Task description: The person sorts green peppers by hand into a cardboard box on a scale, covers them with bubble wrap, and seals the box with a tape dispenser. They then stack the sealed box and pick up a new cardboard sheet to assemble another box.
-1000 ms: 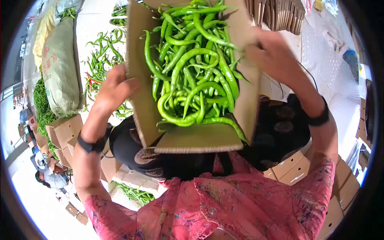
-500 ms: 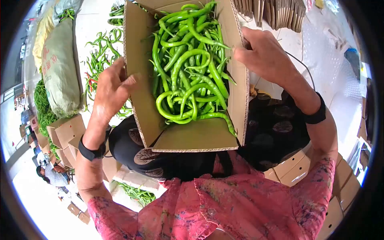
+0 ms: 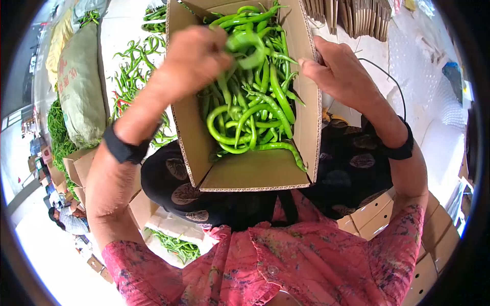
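An open cardboard box (image 3: 255, 176) full of long green peppers (image 3: 270, 109) rests over my lap, its flaps raised. My right hand (image 3: 339, 74) grips the upper right edge of the box, thumb on the inner side. Over the upper left part of the box is my left hand (image 3: 199, 58), blurred, with its fingers closed on a curled green pepper (image 3: 250, 48) above the others. The pepper is smeared by motion too.
Loose green peppers (image 3: 133, 66) lie on the floor to the left, beside a stuffed sack (image 3: 81, 86). Flattened cardboard (image 3: 357, 15) stands at the top right, near bubble wrap (image 3: 413, 66). Another person (image 3: 69, 219) is far off at the lower left.
My left hand has left the box's left side and moved up and right over the peppers, taking hold of a curled one. The box has shifted slightly right. My right hand keeps its grip.
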### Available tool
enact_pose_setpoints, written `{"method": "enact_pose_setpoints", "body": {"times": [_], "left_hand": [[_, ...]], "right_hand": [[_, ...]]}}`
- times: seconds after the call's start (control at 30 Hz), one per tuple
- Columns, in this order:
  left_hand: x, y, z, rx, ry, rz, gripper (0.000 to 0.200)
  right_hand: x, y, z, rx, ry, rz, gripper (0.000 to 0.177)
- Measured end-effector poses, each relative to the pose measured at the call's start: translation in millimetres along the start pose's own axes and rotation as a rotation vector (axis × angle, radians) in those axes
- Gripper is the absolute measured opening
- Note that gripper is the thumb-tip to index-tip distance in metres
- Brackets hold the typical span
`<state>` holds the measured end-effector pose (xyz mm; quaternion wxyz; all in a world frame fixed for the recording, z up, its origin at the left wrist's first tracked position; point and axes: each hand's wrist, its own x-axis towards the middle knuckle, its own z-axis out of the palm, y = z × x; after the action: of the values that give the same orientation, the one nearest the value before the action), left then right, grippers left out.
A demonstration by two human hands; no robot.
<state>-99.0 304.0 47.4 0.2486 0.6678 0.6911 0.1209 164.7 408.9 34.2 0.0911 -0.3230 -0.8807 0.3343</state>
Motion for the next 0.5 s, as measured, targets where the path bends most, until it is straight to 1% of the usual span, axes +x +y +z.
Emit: {"method": "enact_pose_setpoints", "body": {"times": [0.03,0.1,0.17,0.23,0.27,0.3,0.37,0.43,0.47,0.5], "left_hand": [[3,-7,-18,-0.057,0.057,-0.003,0.024],[-1,9,-46,-0.450,-0.046,-0.322,0.027],[3,10,-42,-0.468,-0.043,-0.344,0.027],[12,19,-31,-0.734,-0.117,-0.396,0.028],[17,20,-26,-0.738,-0.129,-0.357,0.031],[23,30,-18,-0.705,-0.047,-0.345,0.037],[38,38,2,-0.636,0.010,-0.338,0.042],[48,45,8,-0.299,-0.032,-0.235,0.046],[50,49,13,-0.188,-0.013,-0.142,0.044],[51,53,16,-0.260,-0.041,-0.120,0.040]], "right_hand": [[-1,1,-1,-0.003,-0.016,0.013,0.030],[1,-1,0,0.029,-0.017,0.013,0.030],[3,-7,0,0.059,-0.018,0.007,0.030],[5,-12,-2,0.102,-0.042,0.027,0.030],[5,-11,-1,0.101,-0.040,0.029,0.030],[6,-8,0,0.057,-0.042,0.007,0.030],[5,-7,1,0.010,-0.052,-0.023,0.031],[5,-12,2,0.040,-0.025,-0.012,0.033],[5,-14,2,0.040,-0.022,-0.019,0.033],[6,-14,0,0.039,-0.039,-0.016,0.033]]}}
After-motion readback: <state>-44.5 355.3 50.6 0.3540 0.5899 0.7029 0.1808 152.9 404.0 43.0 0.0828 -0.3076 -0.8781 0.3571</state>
